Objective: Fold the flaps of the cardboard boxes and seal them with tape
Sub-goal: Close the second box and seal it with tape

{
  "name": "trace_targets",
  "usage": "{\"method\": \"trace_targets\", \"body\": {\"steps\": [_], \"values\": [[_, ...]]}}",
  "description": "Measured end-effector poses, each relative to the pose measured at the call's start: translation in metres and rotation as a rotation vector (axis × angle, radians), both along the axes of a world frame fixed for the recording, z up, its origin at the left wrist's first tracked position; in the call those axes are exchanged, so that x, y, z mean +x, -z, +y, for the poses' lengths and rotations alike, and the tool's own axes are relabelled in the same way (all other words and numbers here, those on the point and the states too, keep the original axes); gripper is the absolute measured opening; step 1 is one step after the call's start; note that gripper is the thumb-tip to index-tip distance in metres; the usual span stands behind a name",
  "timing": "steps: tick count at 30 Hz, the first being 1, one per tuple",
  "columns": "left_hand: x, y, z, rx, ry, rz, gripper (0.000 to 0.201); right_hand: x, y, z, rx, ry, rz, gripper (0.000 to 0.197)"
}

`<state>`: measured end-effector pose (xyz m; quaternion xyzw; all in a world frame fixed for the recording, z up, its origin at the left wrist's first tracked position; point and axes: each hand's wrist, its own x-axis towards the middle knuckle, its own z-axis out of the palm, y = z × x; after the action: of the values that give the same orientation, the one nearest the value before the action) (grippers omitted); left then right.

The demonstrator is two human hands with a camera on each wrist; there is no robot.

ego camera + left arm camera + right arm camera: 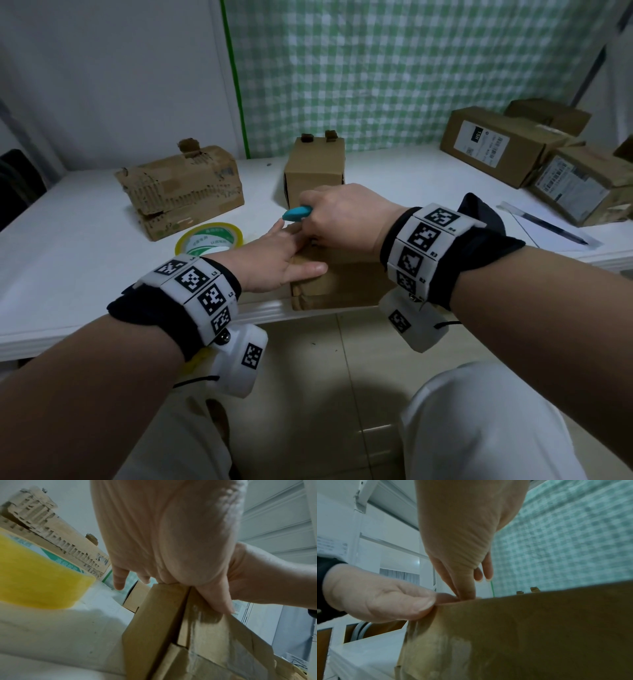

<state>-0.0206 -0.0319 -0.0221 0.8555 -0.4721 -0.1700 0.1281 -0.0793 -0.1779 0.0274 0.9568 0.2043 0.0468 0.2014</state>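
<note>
A brown cardboard box (339,284) lies at the table's front edge with its flaps folded down; clear tape shows along its side (214,642). My left hand (281,253) lies flat on its top with straight fingers, the thumb (385,601) pressing at the near edge. My right hand (339,219) hovers over the box's far end, fingers curled round a small teal tool (297,213). In the right wrist view its fingertips (465,588) reach down to the box's top edge (530,628). A yellow tape roll (209,238) with a green-and-white core lies just left of the box.
A torn, crushed box (181,192) sits at the back left, and a small upright box (315,168) stands behind my hands. Labelled boxes (496,144) are stacked at the right, with a pen (544,222) on paper. The white table's edge (137,325) runs beneath my wrists.
</note>
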Motion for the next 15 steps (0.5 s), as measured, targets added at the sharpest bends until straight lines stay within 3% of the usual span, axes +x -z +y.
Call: {"method": "trace_targets", "body": {"steps": [4, 15], "values": [[-0.0024, -0.0007, -0.0009, -0.012, -0.04, 0.014, 0.064, -0.0025, 0.0001, 0.0032, 0.003, 0.004, 0.016, 0.026], [-0.0043, -0.0018, -0.0005, -0.041, -0.039, -0.012, 0.061, -0.0044, 0.0052, 0.0045, 0.063, 0.023, 0.028, 0.027]]}}
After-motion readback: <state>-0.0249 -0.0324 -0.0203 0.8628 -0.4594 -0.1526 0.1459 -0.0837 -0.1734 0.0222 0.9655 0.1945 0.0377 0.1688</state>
